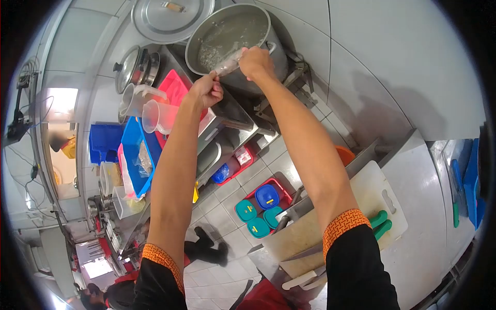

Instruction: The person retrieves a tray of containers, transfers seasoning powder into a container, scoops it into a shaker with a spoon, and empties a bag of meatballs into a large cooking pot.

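A large metal pot point(283, 57) with cloudy, bubbling liquid stands at the top of the head view. Over its near rim stretches a crumpled, translucent plastic bag point(229, 64) with something pale in it; the contents cannot be made out. My left hand point(208, 91) is closed on the bag's lower left end, just outside the rim. The other end is gripped by my right hand point(256, 63), closed near the pot's handle. Behind the pot a big round metal lid point(173, 18) leans against the wall.
Clear plastic jugs point(152, 114), a pink tray point(174, 85) and a blue tray point(135, 150) stand on the left. Lidded tubs point(267, 197) sit in a red crate on the floor. Green-handled knives point(381, 223) lie by a white cutting board point(380, 188). Other people are at lower left.
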The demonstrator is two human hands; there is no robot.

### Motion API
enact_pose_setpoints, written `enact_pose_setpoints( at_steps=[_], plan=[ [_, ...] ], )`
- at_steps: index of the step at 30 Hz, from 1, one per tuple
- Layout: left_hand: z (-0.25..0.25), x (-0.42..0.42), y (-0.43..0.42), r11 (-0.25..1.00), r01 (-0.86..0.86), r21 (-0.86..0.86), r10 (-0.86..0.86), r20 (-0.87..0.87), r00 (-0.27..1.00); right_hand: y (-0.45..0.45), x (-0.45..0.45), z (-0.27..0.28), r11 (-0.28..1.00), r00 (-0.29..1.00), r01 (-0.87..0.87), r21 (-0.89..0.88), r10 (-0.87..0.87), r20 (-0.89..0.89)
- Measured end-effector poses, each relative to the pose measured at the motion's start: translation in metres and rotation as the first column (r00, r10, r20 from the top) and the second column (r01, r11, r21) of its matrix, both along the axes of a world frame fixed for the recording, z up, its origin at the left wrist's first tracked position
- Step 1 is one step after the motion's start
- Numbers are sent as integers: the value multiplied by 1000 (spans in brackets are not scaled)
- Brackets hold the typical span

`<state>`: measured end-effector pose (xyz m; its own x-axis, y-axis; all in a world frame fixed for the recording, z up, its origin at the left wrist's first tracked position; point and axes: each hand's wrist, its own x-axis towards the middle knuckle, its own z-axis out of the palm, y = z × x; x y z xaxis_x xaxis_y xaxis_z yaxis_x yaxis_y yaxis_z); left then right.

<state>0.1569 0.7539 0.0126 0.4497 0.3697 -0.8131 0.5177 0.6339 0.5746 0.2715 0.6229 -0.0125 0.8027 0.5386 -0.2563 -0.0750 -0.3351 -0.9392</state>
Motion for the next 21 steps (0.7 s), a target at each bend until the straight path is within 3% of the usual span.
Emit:
enact_pose_setpoints(
  at_steps=[1, 2, 4, 5, 7, 8, 11, 18, 21],
  plan=[
    [-1, 2, 4, 994, -108, 15, 107, 58, 993, 8, 6, -9, 997, 985, 34, -74, -21, 174],
    [2, 6, 6, 994, -106, 15, 105, 59, 993, 9, 10, -5, 997, 984, 36, -73, -23, 175],
    [10, 16, 11, 974, -216, 62, 205, 153, 967, 10, 17, 1, 996, 993, -32, 87, 41, -108],
    [15, 21, 10, 975, -215, 58, 204, 152, 967, 7, 18, 8, 996, 993, -30, 84, 39, -108],
    [28, 28, 7, 954, -215, 209, 185, 156, 970, 2, 21, 21, 979, 974, 27, 200, 20, -227],
    [32, 30, 7, 946, -154, 285, 125, 117, 985, 3, 23, 23, 979, 975, 27, 200, 19, -223],
    [44, 33, 8, 883, -202, 424, 158, 139, 978, 5, 29, 30, 983, 993, 33, 179, -13, -114],
    [58, 28, 8, 887, -288, 361, 124, 416, 901, -5, 23, 65, 987, 993, -67, 147, 81, -88],
    [63, 28, -12, 828, -361, 429, 94, 528, 844, -16, 15, 65, 984, 985, -116, 135, 131, -111]
  ],
)
